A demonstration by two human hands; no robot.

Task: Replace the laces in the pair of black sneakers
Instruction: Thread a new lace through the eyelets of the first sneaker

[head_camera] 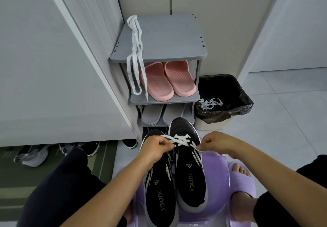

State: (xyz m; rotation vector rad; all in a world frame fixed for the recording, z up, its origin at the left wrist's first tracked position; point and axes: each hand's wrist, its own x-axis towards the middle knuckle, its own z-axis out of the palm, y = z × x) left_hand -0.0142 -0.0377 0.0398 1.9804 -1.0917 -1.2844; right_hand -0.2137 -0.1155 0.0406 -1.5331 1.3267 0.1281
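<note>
Two black sneakers (190,179) on one purple stool (216,166).
Left hand (155,148) and right hand (213,142) each pinch one white lace (182,141).

shoe rack (159,39) ahead; floor (283,106) open rightward

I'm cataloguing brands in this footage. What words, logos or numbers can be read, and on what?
"adidas", with logo: insoles of the left sneaker and right sneaker.
"OUNCE": left sneaker's insole; start hidden.
"OUNC": right sneaker's insole; rest not visible.
Green doormat: faint lettering, too blurred to read.
Pink slides: strap marking too small to read.
</note>
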